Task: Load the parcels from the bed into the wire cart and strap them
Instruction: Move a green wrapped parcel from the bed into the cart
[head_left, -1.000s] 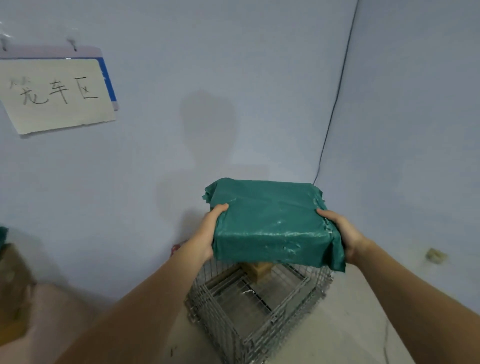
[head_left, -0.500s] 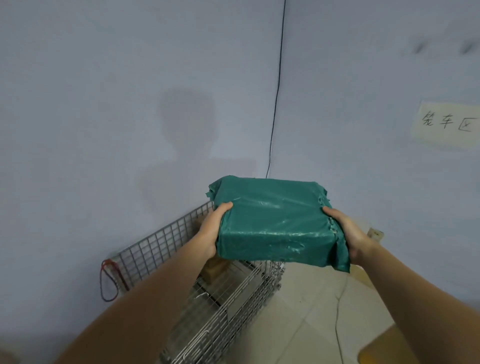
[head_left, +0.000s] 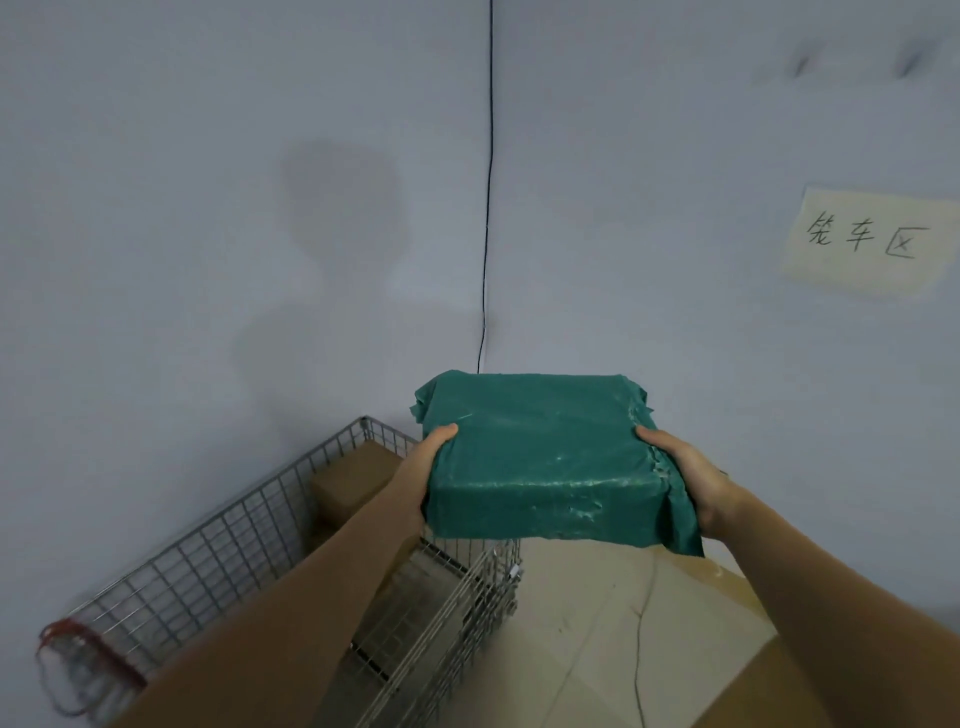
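A flat green plastic-wrapped parcel (head_left: 545, 457) is held in the air in front of me, level, above the right end of the wire cart (head_left: 223, 551). My left hand (head_left: 423, 462) grips its left side and my right hand (head_left: 685, 473) grips its right side. The cart is a silver mesh basket against the wall at lower left. A brown cardboard parcel (head_left: 353, 478) lies inside it at the far corner. A red strap (head_left: 78, 649) hangs on the cart's near left corner.
Two pale walls meet in a corner behind the parcel, with a thin black cable (head_left: 488, 208) running down it. A paper sign (head_left: 867, 241) is stuck on the right wall. A thin wire (head_left: 639, 623) trails over the light floor tiles at lower right.
The view has swung right and lower; the cart now sits further left and closer. Both hands keep the same hold on the green parcel, which stays level.
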